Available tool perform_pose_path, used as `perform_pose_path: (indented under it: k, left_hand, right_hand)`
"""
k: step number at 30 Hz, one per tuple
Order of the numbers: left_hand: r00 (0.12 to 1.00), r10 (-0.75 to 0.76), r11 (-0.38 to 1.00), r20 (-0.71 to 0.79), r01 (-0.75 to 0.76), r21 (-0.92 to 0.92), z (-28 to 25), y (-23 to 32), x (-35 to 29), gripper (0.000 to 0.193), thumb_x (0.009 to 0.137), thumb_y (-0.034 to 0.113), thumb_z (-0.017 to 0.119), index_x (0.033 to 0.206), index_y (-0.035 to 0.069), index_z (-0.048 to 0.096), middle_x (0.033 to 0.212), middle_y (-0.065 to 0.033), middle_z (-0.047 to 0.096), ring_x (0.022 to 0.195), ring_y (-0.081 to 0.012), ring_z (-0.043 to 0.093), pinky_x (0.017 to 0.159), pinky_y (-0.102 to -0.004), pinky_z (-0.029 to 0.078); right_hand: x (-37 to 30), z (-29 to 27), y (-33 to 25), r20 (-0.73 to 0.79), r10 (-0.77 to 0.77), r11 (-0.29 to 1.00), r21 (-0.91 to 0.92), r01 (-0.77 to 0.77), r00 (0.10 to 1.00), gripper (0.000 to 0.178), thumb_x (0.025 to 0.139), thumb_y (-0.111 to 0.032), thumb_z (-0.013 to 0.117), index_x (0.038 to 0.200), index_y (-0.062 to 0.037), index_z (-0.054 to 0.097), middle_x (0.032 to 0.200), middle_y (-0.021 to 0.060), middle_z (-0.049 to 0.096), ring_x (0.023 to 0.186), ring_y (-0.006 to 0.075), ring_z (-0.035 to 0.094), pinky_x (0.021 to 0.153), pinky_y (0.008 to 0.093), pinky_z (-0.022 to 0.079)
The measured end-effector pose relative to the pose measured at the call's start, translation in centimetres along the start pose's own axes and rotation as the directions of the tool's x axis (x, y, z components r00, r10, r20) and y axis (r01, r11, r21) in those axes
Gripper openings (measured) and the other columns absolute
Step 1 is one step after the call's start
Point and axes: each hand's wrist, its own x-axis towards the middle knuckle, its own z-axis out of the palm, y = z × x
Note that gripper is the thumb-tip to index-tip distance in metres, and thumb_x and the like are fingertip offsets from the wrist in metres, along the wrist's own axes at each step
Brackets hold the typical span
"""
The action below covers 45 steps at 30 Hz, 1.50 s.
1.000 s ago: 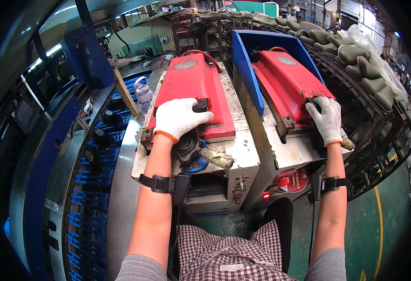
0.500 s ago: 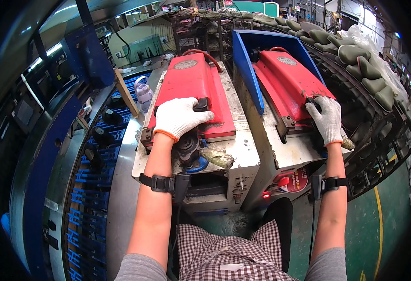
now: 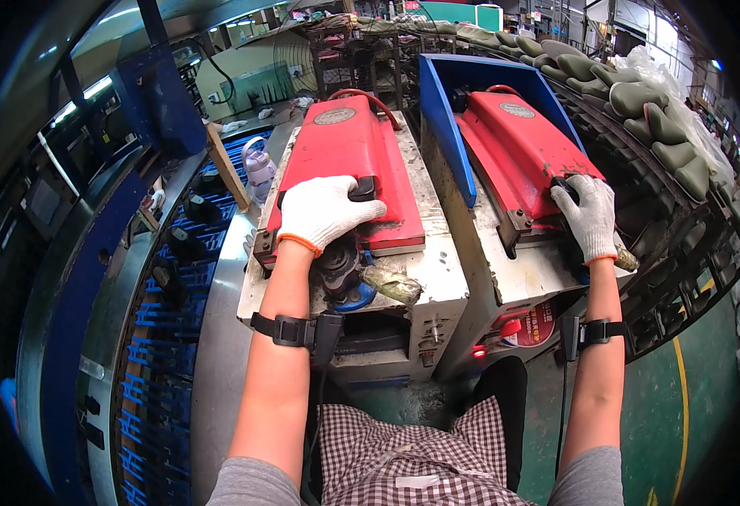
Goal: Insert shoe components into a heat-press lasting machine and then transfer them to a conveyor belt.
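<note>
My left hand [image 3: 323,215], in a white knit glove with an orange cuff, is closed over the black handle [image 3: 362,189] at the near end of the left red machine cover [image 3: 336,148]. The glove hides much of that handle. On the right, my gloved right hand [image 3: 589,215] curls over the black handle [image 3: 562,181] of the second red cover [image 3: 522,139]. Both covers lie lowered on their pale machine bodies. Below my left hand is a dark round fitting [image 3: 336,266], beside a lever with a worn, wrapped grip [image 3: 393,283].
A blue sheet-metal guard [image 3: 448,126] stands between the covers. To the left runs a blue slatted conveyor [image 3: 155,354] carrying dark pieces, with a pale bottle [image 3: 259,169] near it. Racks of olive-green moulded pieces [image 3: 640,101] curve along the right.
My hands and the two red covers look unmoved. The dark pieces on the conveyor have shifted slightly, and a blue patch at the far left edge has changed shape.
</note>
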Motion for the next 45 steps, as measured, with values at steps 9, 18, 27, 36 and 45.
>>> perform_pose_path:
  k: [9,18,27,36,45]
  left_hand:
    - [1.000,0.000,1.000,-0.007,0.000,0.018,0.1,0.1,0.0,0.062,0.076,0.069,0.073,0.097,0.010,0.080,0.089,-0.0167,0.076,0.088,-0.0340,0.075,0.080,-0.0415,0.056]
    - [1.000,-0.001,1.000,-0.007,0.001,0.009,0.1,0.0,0.0,0.063,0.077,0.069,0.072,0.096,0.010,0.079,0.089,-0.0171,0.075,0.088,-0.0342,0.075,0.080,-0.0420,0.056]
    - [1.000,0.001,1.000,-0.010,-0.001,0.012,0.0,0.1,0.0,0.062,0.077,0.069,0.072,0.096,0.011,0.079,0.089,-0.0161,0.076,0.088,-0.0338,0.074,0.080,-0.0417,0.055]
    - [1.000,0.010,1.000,-0.013,-0.010,0.017,0.1,-0.1,0.0,0.063,0.076,0.070,0.071,0.095,0.011,0.079,0.089,-0.0163,0.075,0.089,-0.0342,0.074,0.080,-0.0417,0.056]
    - [0.999,0.041,0.999,0.012,-0.041,0.005,-0.3,-0.1,-0.1,0.064,0.080,0.070,0.070,0.100,0.009,0.080,0.095,-0.0179,0.077,0.093,-0.0356,0.075,0.084,-0.0428,0.056]
  right_hand:
    - [-0.1,0.1,0.1,-0.007,0.004,1.000,-0.004,-0.004,1.000,0.036,0.087,-0.042,0.081,0.096,-0.0079,0.077,0.094,0.0114,0.074,0.096,0.0339,0.067,0.094,0.0451,0.047]
    - [0.0,0.1,0.2,0.000,0.006,1.000,-0.002,-0.006,1.000,0.036,0.086,-0.042,0.081,0.096,-0.0079,0.077,0.093,0.0114,0.074,0.095,0.0341,0.067,0.093,0.0454,0.047]
    - [0.0,0.0,0.0,-0.007,0.000,1.000,0.001,0.000,1.000,0.035,0.086,-0.041,0.081,0.096,-0.0081,0.077,0.094,0.0113,0.074,0.095,0.0343,0.067,0.093,0.0454,0.047]
    - [-0.1,0.1,0.0,-0.008,0.002,1.000,-0.002,-0.002,1.000,0.035,0.086,-0.040,0.081,0.097,-0.0081,0.076,0.095,0.0110,0.074,0.097,0.0339,0.067,0.095,0.0448,0.047]
    - [-2.0,1.5,-10.3,-0.233,-0.034,0.975,0.206,0.084,0.972,0.033,0.085,-0.019,0.081,0.116,-0.0128,0.073,0.117,0.0086,0.071,0.117,0.0309,0.064,0.108,0.0470,0.044]
